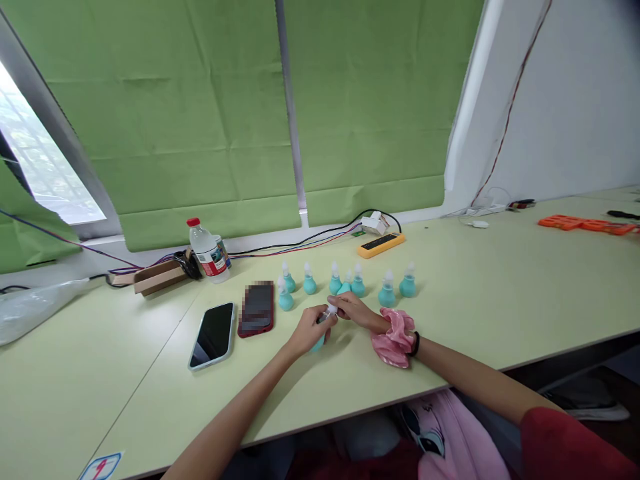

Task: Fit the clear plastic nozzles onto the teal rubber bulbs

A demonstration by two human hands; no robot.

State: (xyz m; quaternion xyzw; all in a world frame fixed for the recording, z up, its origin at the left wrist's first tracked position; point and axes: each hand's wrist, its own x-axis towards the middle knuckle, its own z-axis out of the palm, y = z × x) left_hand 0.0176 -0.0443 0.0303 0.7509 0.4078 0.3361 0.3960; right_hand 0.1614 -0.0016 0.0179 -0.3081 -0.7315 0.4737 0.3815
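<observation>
Close to the table's front edge, my left hand (pixel 309 329) is wrapped round a nasal aspirator (pixel 319 344), a teal squeeze bulb with a clear top, tilted up to the right. My right hand (pixel 356 312) reaches across from the right and pinches its whitish clear tip (pixel 332 309). The fingers hide much of the neck. Beyond my hands stand several similar nasal aspirators, including one at the left (pixel 285 301), one at the back (pixel 310 285) and one at the right (pixel 387 295). Another aspirator (pixel 345 288) is partly hidden behind my right hand.
A white-edged phone (pixel 213 335) and a dark red-cased phone (pixel 257 308) lie to the left. Behind them are a red-capped bottle (pixel 207 250) and an open cardboard box (pixel 163 277). A yellow power strip (pixel 381 245), cables and orange trays (pixel 585 224) lie further back.
</observation>
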